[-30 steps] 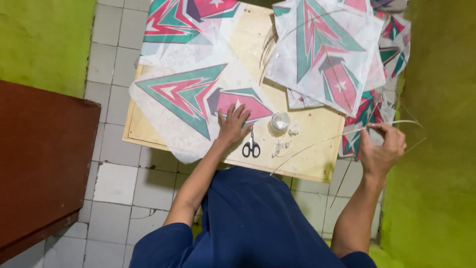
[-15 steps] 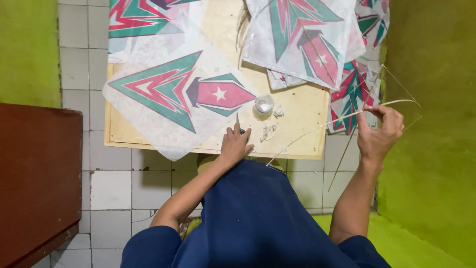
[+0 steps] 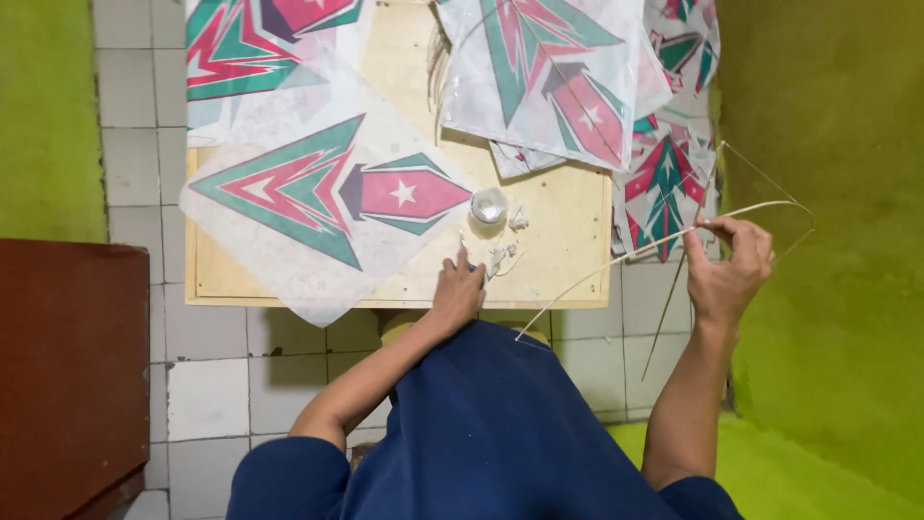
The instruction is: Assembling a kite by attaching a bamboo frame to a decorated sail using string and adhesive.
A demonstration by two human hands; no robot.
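- the right hand (image 3: 729, 265) is raised off the right edge of the board (image 3: 568, 241), fingers pressed together in a pinch on a thin pale stick (image 3: 616, 268).
- the stick runs in a shallow curve from the pinch down and left to a free end just above the blue lap (image 3: 500, 424); past the fingers it bends on to the right, where fine thread makes a pointed outline against the green wall (image 3: 828, 144).
- a second thin stick (image 3: 669, 303) slants down below the hand over the tiled floor (image 3: 212, 385).
- the left hand (image 3: 457, 289) rests at the near edge of the board, fingertips touching the wood beside some small white scraps (image 3: 500, 255); whether it holds anything cannot be told.
- a small round clear tape roll (image 3: 488, 204) sits just beyond the scraps, near the middle of the board.
- a white kite sheet (image 3: 318, 202) printed with green and red arrows and a white star lies on the left part of the board, one corner hanging over the near edge.
- more printed sheets (image 3: 558, 77) are piled at the far right, some spilling to the floor.
- a dark brown cabinet (image 3: 67, 366) stands at the near left.
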